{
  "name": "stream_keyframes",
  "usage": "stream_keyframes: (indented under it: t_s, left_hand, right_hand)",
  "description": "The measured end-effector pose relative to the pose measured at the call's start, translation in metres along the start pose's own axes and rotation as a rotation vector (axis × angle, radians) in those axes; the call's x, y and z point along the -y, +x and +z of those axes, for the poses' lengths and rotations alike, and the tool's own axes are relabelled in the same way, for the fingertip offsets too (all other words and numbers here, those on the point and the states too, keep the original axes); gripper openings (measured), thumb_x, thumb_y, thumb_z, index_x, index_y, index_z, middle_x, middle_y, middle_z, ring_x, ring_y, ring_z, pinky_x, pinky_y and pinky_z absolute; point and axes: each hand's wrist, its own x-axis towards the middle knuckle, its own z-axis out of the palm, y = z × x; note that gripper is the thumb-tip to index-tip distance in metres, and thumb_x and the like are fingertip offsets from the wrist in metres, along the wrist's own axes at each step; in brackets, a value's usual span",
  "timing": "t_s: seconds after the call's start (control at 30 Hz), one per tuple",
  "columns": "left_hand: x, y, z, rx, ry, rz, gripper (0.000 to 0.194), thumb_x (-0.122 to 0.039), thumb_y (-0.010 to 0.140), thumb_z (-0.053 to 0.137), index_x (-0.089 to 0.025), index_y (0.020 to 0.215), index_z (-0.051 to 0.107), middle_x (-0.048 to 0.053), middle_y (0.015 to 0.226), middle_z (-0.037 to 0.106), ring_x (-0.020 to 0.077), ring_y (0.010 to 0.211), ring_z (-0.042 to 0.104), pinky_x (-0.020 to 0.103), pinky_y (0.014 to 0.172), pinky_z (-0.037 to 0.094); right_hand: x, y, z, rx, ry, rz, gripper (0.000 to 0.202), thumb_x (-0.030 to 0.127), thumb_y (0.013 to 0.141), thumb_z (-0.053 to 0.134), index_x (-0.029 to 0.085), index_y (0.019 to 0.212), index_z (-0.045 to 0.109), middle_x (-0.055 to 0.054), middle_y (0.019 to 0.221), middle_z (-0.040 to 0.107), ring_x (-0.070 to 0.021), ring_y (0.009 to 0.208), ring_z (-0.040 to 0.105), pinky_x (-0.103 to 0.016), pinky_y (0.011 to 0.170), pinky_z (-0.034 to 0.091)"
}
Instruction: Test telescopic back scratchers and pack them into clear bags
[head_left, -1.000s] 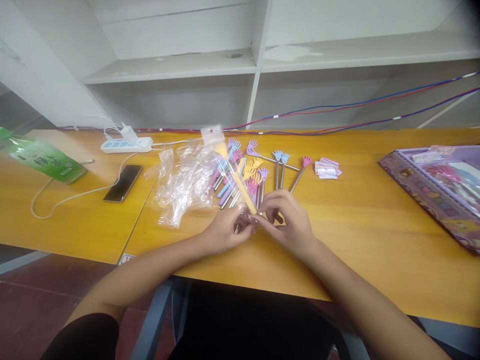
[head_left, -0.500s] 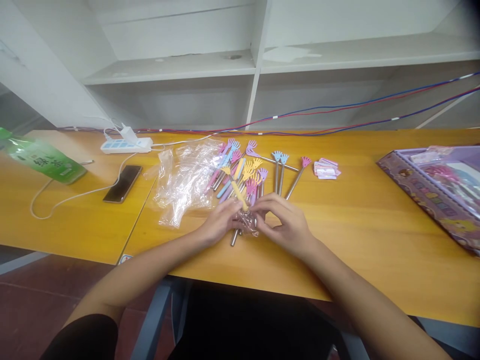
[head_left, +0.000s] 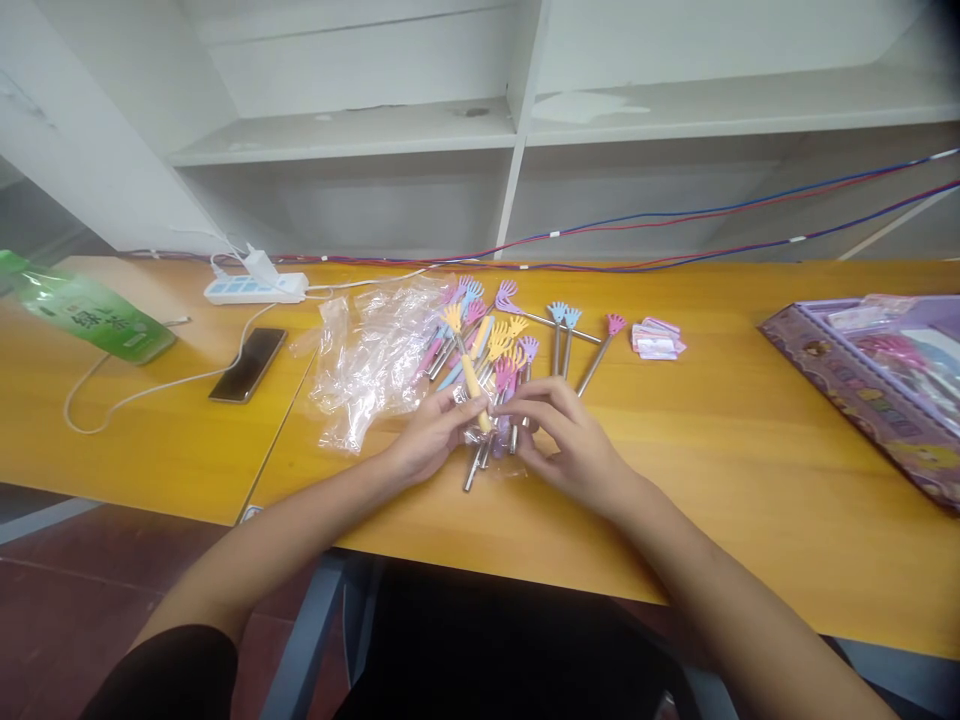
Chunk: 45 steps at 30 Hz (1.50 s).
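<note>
My left hand (head_left: 435,432) is closed on a yellow hand-shaped scratcher (head_left: 471,375), its small claw pointing up and away, with crinkled clear plastic around its lower end. Beside it, my right hand (head_left: 566,435) has its thumb and fingers bent near the scratcher's lower end; what they pinch is too small to make out. Behind and under the hands lies a pile of pink, blue, purple and yellow scratchers (head_left: 499,345) with metal rods. Two blue ones (head_left: 564,340) and a pink one (head_left: 615,325) lie to the right.
Clear plastic bags (head_left: 375,360) lie left of the pile, small pink cards (head_left: 657,340) to the right. A purple box (head_left: 847,385) stands far right. At left are a phone (head_left: 249,366), power strip (head_left: 255,290), cable and green bottle (head_left: 90,315). Shelves stand behind.
The yellow scratcher has turned more upright in my left hand. My right fingers have shifted slightly left, towards its lower end, and the plastic there has moved.
</note>
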Motion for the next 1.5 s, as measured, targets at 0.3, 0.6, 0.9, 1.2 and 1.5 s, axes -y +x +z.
stream_keyframes:
  t_s: [0.3, 0.6, 0.9, 1.2, 1.5]
  left_hand:
    - [0.002, 0.001, -0.003, -0.035, 0.168, 0.098, 0.039, -0.040, 0.085, 0.091, -0.016, 0.109, 0.072, 0.003, 0.092, 0.073, 0.0128, 0.082, 0.069, 0.026, 0.078, 0.056]
    - [0.003, -0.004, 0.000, 0.077, 0.263, 0.060, 0.046, -0.047, 0.085, 0.090, -0.018, 0.115, 0.072, 0.008, 0.109, 0.075, 0.0194, 0.097, 0.073, 0.033, 0.090, 0.060]
    - [0.011, -0.006, -0.003, 0.142, 0.322, 0.036, 0.048, -0.039, 0.081, 0.094, -0.018, 0.117, 0.070, 0.008, 0.107, 0.076, 0.0215, 0.102, 0.074, 0.037, 0.094, 0.060]
    - [0.014, -0.004, -0.005, 0.165, 0.378, 0.092, 0.045, -0.044, 0.086, 0.089, -0.019, 0.119, 0.071, 0.009, 0.112, 0.076, 0.0227, 0.104, 0.073, 0.036, 0.092, 0.058]
    - [0.010, -0.006, -0.004, 0.108, 0.482, 0.170, 0.041, -0.042, 0.082, 0.092, -0.020, 0.114, 0.079, 0.008, 0.108, 0.073, 0.0217, 0.098, 0.070, 0.036, 0.092, 0.058]
  right_hand:
    - [0.003, 0.002, -0.002, 0.028, 0.016, -0.120, 0.017, 0.016, 0.096, 0.079, 0.025, 0.109, 0.074, -0.009, 0.113, 0.066, -0.0221, 0.103, 0.067, -0.040, 0.087, 0.058]
    - [0.010, 0.006, -0.001, -0.085, 0.066, 0.078, 0.006, 0.020, 0.099, 0.075, 0.023, 0.100, 0.070, -0.007, 0.102, 0.063, -0.0209, 0.094, 0.064, -0.037, 0.078, 0.057]
    - [0.008, 0.006, -0.001, -0.077, 0.127, 0.195, 0.015, 0.022, 0.099, 0.074, 0.023, 0.089, 0.063, -0.005, 0.096, 0.060, -0.0176, 0.083, 0.061, -0.032, 0.067, 0.052]
    - [0.006, 0.001, 0.003, -0.059, 0.276, 0.307, 0.021, 0.033, 0.100, 0.077, 0.024, 0.105, 0.059, -0.002, 0.091, 0.064, -0.0143, 0.072, 0.062, -0.028, 0.062, 0.052]
    - [0.006, -0.001, 0.001, 0.085, 0.325, 0.460, 0.030, 0.050, 0.103, 0.070, 0.023, 0.097, 0.056, 0.001, 0.076, 0.065, -0.0132, 0.064, 0.058, -0.025, 0.058, 0.047]
